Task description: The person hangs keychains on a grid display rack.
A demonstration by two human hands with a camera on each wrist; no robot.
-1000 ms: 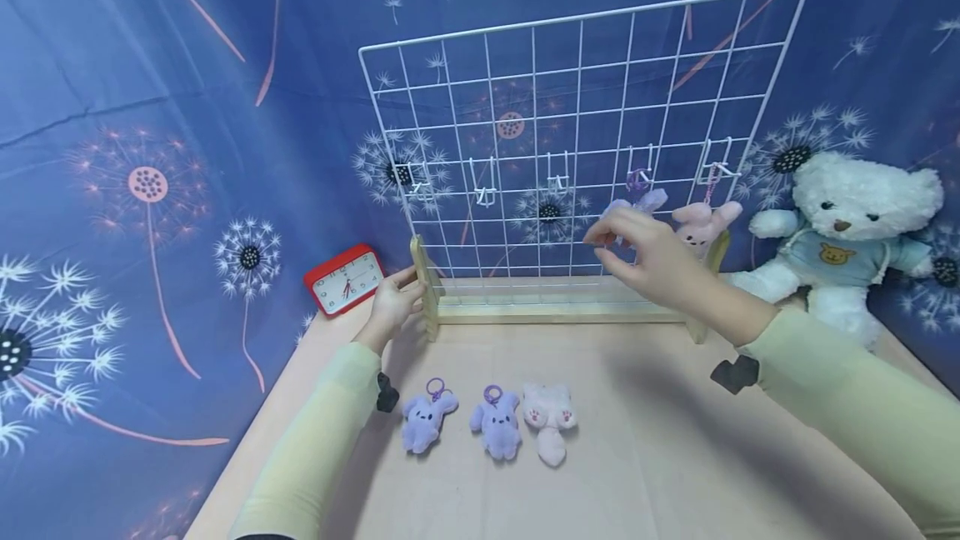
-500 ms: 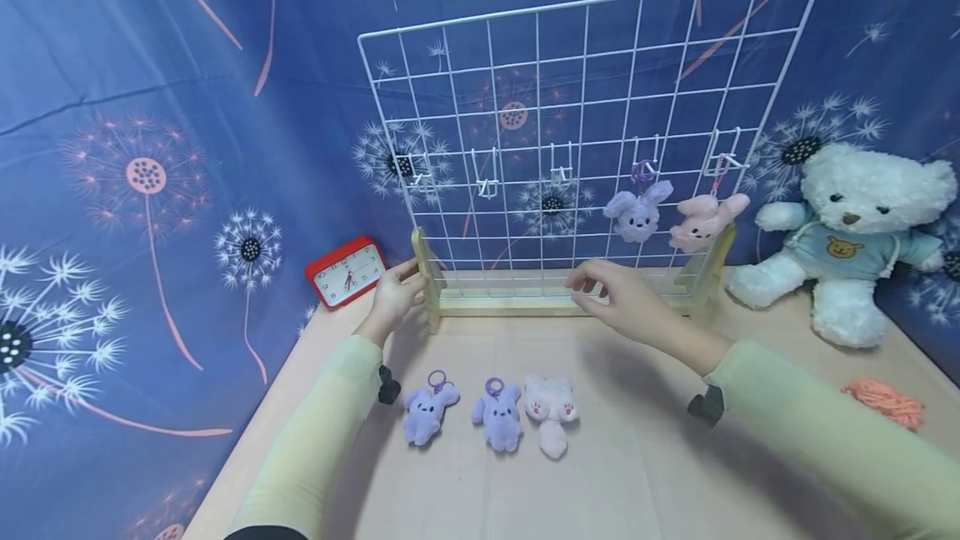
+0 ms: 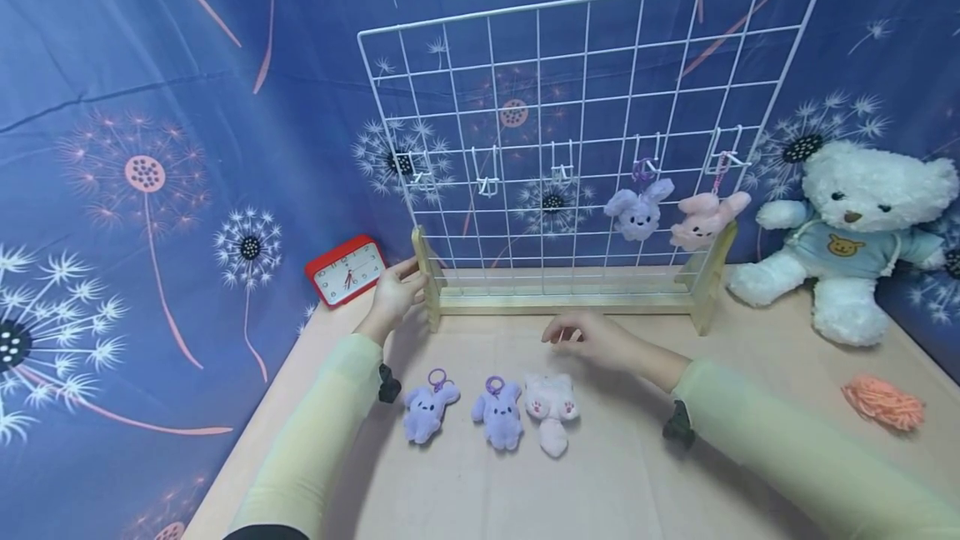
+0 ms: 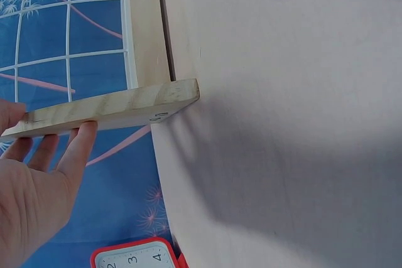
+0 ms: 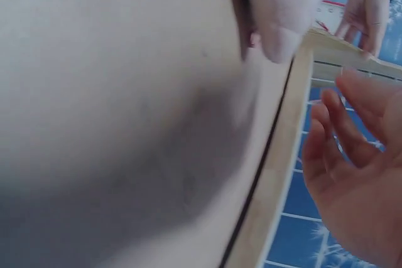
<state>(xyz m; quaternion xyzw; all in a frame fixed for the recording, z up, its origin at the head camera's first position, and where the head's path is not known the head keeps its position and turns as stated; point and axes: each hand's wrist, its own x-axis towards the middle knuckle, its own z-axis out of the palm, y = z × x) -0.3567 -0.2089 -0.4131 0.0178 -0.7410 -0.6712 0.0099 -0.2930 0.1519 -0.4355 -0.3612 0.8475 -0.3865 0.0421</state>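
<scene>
My left hand (image 3: 395, 298) pinches the wooden side post (image 4: 125, 106) of a white wire grid rack (image 3: 585, 98), thumb on one face and fingers on the other. My right hand (image 3: 600, 342) hovers in front of the rack's base with loosely curled fingers and holds nothing. Just below it on the table lies a white plush keychain (image 3: 551, 402) with pink paw marks. Beside that are a lilac plush keychain (image 3: 501, 419) and, farther left, another lilac plush keychain (image 3: 426, 415), both with purple rings. From the rack's hooks hang a lilac bunny keychain (image 3: 637, 211) and a pink bunny keychain (image 3: 705, 222).
Several white hooks, such as the hook (image 3: 487, 183) left of centre, carry nothing. A red alarm clock (image 3: 347, 273) leans by my left hand. At the right sit a white teddy bear (image 3: 851, 240) in a blue top and a bundle of orange yarn (image 3: 885, 402).
My right hand has come down and left, away from the hanging lilac bunny to above the table near the white plush. The left hand stays on the post.
</scene>
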